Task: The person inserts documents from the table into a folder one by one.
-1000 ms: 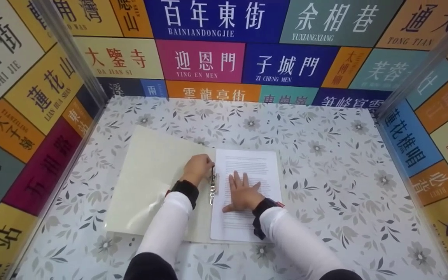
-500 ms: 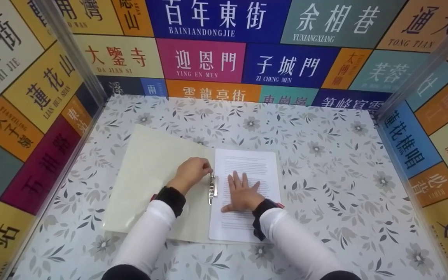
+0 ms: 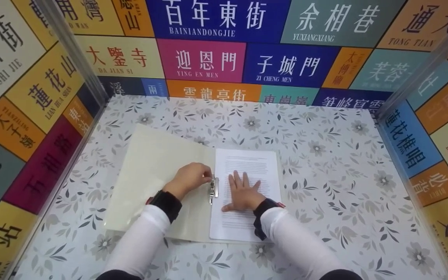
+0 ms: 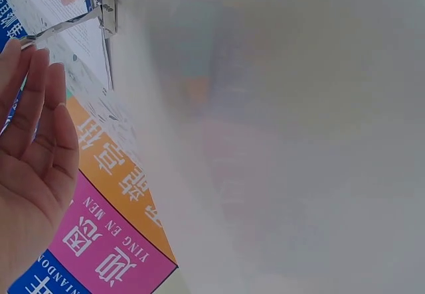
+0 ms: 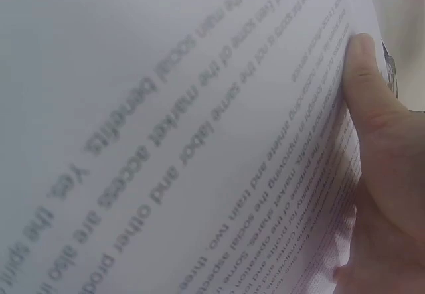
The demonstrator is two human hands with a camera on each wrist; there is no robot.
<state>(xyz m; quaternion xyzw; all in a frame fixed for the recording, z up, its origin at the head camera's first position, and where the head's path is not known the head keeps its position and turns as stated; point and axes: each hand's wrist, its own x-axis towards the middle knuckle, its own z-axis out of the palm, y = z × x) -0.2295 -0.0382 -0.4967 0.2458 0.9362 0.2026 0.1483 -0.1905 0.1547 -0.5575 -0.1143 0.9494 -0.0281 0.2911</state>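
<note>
A cream file folder [image 3: 142, 167] lies spread wide, its cover to the left and a stack of printed paper [image 3: 243, 230] on its right side. Along the stack's left edge runs a metal lever clip [image 3: 213, 191]. My left hand [image 3: 189, 179] is over the cover at the clip's upper end. In the left wrist view, its fingertips pinch the end of the clip's raised lever [image 4: 66, 24], with the other fingers slightly bent. My right hand [image 3: 242, 195] lies flat on the paper with fingers spread; the right wrist view shows its thumb [image 5: 365, 75] against the sheet near the clip.
Beneath the folder is a table [image 3: 333, 186] with a leaf and flower pattern. Colourful panels with Chinese characters [image 3: 200, 60] enclose the table at the back, left and right. Clear strips [image 3: 80, 58] run along the corners.
My left hand has shifted left and slightly toward me, away from its earlier place over the clip's top. My right hand has stayed on the paper.
</note>
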